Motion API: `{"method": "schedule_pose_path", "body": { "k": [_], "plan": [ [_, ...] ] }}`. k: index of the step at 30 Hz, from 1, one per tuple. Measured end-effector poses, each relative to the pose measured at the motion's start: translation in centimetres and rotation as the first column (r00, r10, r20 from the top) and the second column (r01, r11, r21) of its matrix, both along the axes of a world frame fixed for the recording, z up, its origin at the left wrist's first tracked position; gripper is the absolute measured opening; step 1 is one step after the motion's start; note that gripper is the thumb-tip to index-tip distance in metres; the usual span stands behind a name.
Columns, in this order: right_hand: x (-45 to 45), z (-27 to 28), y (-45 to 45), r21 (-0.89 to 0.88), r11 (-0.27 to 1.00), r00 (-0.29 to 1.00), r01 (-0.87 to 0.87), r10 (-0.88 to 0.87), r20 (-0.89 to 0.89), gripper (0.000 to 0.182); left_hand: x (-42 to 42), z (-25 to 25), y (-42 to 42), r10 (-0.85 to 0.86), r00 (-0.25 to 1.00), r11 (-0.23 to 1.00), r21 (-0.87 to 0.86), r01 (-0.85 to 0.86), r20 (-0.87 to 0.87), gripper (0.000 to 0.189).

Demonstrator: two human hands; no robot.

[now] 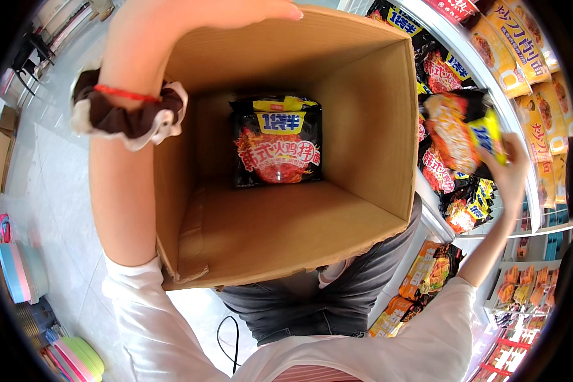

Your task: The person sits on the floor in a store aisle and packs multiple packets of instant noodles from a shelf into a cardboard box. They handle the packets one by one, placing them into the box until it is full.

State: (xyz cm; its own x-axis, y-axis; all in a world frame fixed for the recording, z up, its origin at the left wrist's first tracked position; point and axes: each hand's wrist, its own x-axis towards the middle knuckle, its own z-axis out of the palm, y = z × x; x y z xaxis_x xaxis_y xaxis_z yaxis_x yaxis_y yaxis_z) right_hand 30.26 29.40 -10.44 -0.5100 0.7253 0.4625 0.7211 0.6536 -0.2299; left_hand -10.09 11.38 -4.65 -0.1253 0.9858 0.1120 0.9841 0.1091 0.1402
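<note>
A tall open cardboard box (286, 224) stands before me, tilted towards the camera. At its bottom lies a black instant noodle packet (279, 143) with a yellow band and red print. My left hand (262, 12) reaches over the box's far rim, its fingers partly cut off by the picture's top edge; whether it grips the rim cannot be told. On the right, my right hand (508, 160) holds another black noodle packet (451, 131) by its yellow end, slightly blurred, over a shelf bin. Similar black packets (441, 71) lie in that bin, around and under the held one.
Yellow noodle packs (508, 52) fill the shelf beyond the bin's white edge (499, 86). Orange noodle packs (420, 272) sit low by my right leg. Stacked plastic basins (24, 272) stand at the left, and a black cable (237, 334) lies on the floor.
</note>
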Motion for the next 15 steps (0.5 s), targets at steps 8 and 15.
{"method": "schedule_pose_path", "body": {
  "k": [8, 15],
  "plan": [
    [7.4, 7.2, -6.0, 0.399, 0.915, 0.948, -0.062, 0.178, -0.262, 0.037, -2.5, -2.5, 2.0, -0.109, 0.992, 0.987, 0.127, 0.100, 0.067, 0.039],
    [-10.2, 8.2, -11.6, 0.228, 0.583, 0.610, -0.780, 0.790, 0.067, 0.035, -4.1, -1.5, 3.0, -0.088, 0.994, 0.996, 0.040, 0.086, 0.071, 0.048]
  ]
}}
